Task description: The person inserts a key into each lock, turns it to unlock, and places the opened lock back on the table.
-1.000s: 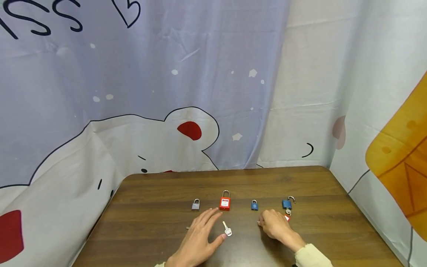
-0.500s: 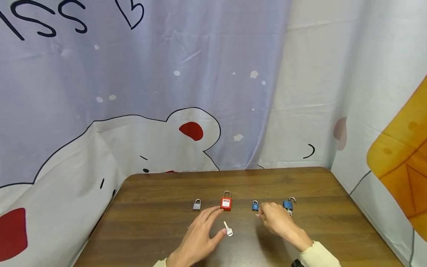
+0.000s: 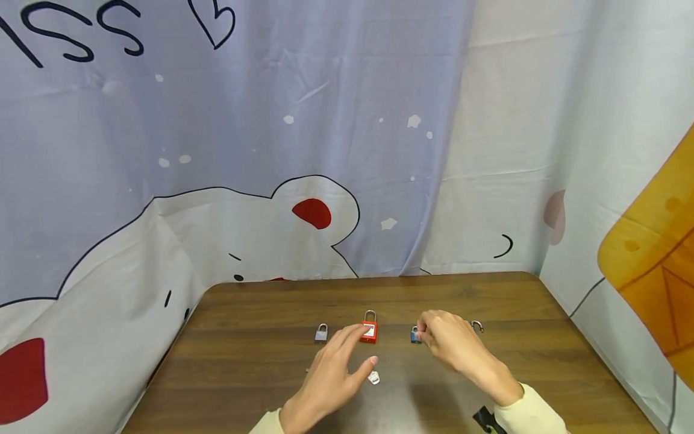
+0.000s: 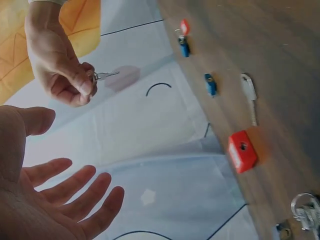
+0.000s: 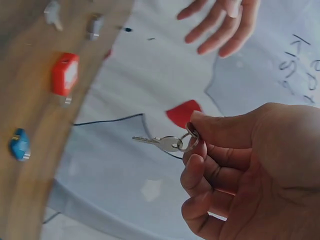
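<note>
My right hand (image 3: 458,343) is raised over the table and pinches a key ring (image 5: 192,142) between thumb and forefinger. A small silver key (image 5: 170,144) hangs from that ring. In the head view this hand hides most of the larger blue padlock (image 4: 184,47), whose shackle stands open. Just left of the hand is a smaller blue padlock (image 3: 415,339). My left hand (image 3: 331,377) hovers palm down with spread fingers, holding nothing. Near its thumb lies a white-headed key (image 3: 374,378). Beyond its fingertips is a red padlock (image 3: 368,339) with a white label.
A grey padlock (image 3: 321,334) sits left of the red one. Another ring of keys (image 4: 305,215) lies near it, mostly hidden by the left hand in the head view. A red tag (image 4: 185,26) lies by the larger blue padlock. A printed curtain (image 3: 379,150) hangs behind the brown table (image 3: 260,307).
My right hand has risen from the table and moved away from me, with the key ring in its fingers. The left hand has lifted slightly and shifted right.
</note>
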### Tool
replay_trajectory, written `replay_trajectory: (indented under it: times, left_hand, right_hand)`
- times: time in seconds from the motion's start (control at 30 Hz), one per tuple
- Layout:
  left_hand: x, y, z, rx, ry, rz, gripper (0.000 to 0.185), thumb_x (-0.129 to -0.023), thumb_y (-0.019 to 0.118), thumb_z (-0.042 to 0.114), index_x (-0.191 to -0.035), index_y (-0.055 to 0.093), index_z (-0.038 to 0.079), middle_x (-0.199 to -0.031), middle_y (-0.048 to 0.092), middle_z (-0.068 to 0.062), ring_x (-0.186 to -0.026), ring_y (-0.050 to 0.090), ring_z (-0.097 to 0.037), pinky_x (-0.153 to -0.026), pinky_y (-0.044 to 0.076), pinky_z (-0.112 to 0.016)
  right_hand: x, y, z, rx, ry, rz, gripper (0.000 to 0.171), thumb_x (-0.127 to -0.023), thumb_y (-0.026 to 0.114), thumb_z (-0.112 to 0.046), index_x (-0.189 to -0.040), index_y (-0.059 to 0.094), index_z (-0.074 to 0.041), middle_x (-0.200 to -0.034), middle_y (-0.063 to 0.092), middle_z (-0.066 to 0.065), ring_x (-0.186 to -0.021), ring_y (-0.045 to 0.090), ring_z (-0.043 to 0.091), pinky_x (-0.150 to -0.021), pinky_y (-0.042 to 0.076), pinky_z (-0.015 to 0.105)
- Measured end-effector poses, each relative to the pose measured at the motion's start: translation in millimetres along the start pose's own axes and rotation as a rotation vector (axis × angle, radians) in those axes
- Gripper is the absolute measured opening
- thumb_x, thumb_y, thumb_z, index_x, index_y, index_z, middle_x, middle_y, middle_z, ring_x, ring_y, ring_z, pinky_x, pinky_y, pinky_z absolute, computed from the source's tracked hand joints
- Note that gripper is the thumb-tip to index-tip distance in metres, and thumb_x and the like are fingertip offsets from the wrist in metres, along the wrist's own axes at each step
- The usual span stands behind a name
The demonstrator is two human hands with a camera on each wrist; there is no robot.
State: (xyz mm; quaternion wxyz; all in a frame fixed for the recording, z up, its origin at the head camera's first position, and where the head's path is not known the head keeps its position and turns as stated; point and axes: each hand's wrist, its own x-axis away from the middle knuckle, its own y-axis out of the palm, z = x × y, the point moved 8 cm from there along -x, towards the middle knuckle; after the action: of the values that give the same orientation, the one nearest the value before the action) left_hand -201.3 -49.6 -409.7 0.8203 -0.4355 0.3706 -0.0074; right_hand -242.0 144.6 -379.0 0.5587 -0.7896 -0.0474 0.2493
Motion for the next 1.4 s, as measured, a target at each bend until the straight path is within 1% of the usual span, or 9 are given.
replay_trajectory:
  times: [0.13, 0.37, 0.47, 0.63, 0.8, 0.93, 1.07, 1.27, 1.4]
  left_hand:
    - [-7.3, -3.4, 3.3, 0.038, -0.01, 0.007, 0.053, -0.088, 0.071, 0.034, -0.136, 0.053, 0.022, -0.133, 0.059, 0.008, -0.123, 0.057, -0.01, -0.1, 0.05, -0.033]
    - [-17.2, -13.2, 7.0, 0.089, -0.024, 0.043, 0.05, -0.09, 0.07, 0.033, -0.135, 0.055, 0.021, -0.132, 0.061, 0.006, -0.124, 0.058, -0.012, -0.101, 0.05, -0.035]
    - [-20.5, -16.6, 9.9, 0.111, -0.011, 0.062, 0.048, -0.091, 0.069, 0.032, -0.135, 0.056, 0.02, -0.132, 0.062, 0.004, -0.123, 0.059, -0.013, -0.1, 0.051, -0.036]
    - [-25.9, -20.9, 17.6, 0.131, 0.034, 0.106, 0.042, -0.094, 0.066, 0.03, -0.133, 0.058, 0.016, -0.127, 0.065, 0.0, -0.119, 0.062, -0.015, -0.098, 0.052, -0.036]
    - [-31.7, -23.6, 24.1, 0.168, 0.053, 0.123, 0.033, -0.096, 0.063, 0.028, -0.127, 0.062, 0.014, -0.121, 0.068, 0.0, -0.114, 0.065, -0.015, -0.094, 0.054, -0.034]
    - [-35.2, -25.7, 28.4, 0.198, 0.053, 0.127, 0.03, -0.095, 0.065, 0.027, -0.123, 0.064, 0.014, -0.118, 0.069, 0.003, -0.111, 0.066, -0.011, -0.092, 0.055, -0.03]
    - [-37.6, -28.2, 32.9, 0.219, 0.067, 0.142, 0.028, -0.094, 0.066, 0.024, -0.119, 0.066, 0.012, -0.115, 0.07, 0.002, -0.108, 0.066, -0.011, -0.09, 0.055, -0.029]
    - [-39.6, -29.3, 37.6, 0.251, 0.077, 0.143, 0.02, -0.096, 0.063, 0.023, -0.112, 0.069, 0.012, -0.105, 0.072, 0.002, -0.096, 0.068, -0.008, -0.081, 0.056, -0.025]
    - [-40.6, -31.4, 41.7, 0.252, 0.122, 0.176, 0.016, -0.097, 0.063, 0.021, -0.106, 0.071, 0.011, -0.1, 0.072, 0.004, -0.091, 0.068, -0.007, -0.079, 0.055, -0.021]
  right_hand:
    - [-1.9, -17.6, -10.0, -0.002, -0.044, 0.024, 0.019, -0.081, 0.079, -0.018, -0.078, 0.061, -0.022, -0.07, 0.052, -0.016, -0.065, 0.047, 0.001, -0.055, 0.04, 0.021]
    - [-3.0, -40.3, -24.4, -0.01, -0.112, 0.093, 0.02, -0.08, 0.08, -0.017, -0.078, 0.061, -0.023, -0.071, 0.053, -0.017, -0.066, 0.047, -0.001, -0.056, 0.04, 0.02]
    - [-2.7, -45.7, -29.6, -0.016, -0.14, 0.112, 0.02, -0.08, 0.08, -0.017, -0.078, 0.061, -0.023, -0.072, 0.053, -0.017, -0.066, 0.047, -0.002, -0.056, 0.04, 0.02]
    - [-2.5, -53.0, -40.3, -0.036, -0.182, 0.141, 0.02, -0.08, 0.08, -0.015, -0.08, 0.061, -0.024, -0.073, 0.053, -0.018, -0.067, 0.046, -0.003, -0.058, 0.04, 0.019]
    - [-3.5, -56.9, -50.9, -0.042, -0.213, 0.149, 0.02, -0.08, 0.08, -0.015, -0.081, 0.062, -0.023, -0.073, 0.053, -0.018, -0.068, 0.046, -0.002, -0.059, 0.041, 0.018]
    - [-3.6, -58.2, -57.5, -0.045, -0.227, 0.138, 0.017, -0.082, 0.078, -0.016, -0.083, 0.062, -0.022, -0.074, 0.053, -0.017, -0.069, 0.046, -0.002, -0.06, 0.041, 0.019]
    - [-3.9, -59.7, -63.3, -0.053, -0.246, 0.146, 0.016, -0.082, 0.078, -0.015, -0.084, 0.063, -0.02, -0.074, 0.053, -0.016, -0.07, 0.046, -0.001, -0.06, 0.042, 0.019]
    - [-2.7, -60.7, -72.7, -0.066, -0.278, 0.139, 0.015, -0.083, 0.077, -0.015, -0.085, 0.063, -0.019, -0.075, 0.053, -0.015, -0.07, 0.046, -0.001, -0.06, 0.043, 0.019]
    - [-1.5, -60.0, -76.7, -0.081, -0.285, 0.125, 0.014, -0.084, 0.076, -0.015, -0.086, 0.063, -0.019, -0.075, 0.054, -0.015, -0.07, 0.046, -0.001, -0.06, 0.043, 0.019]
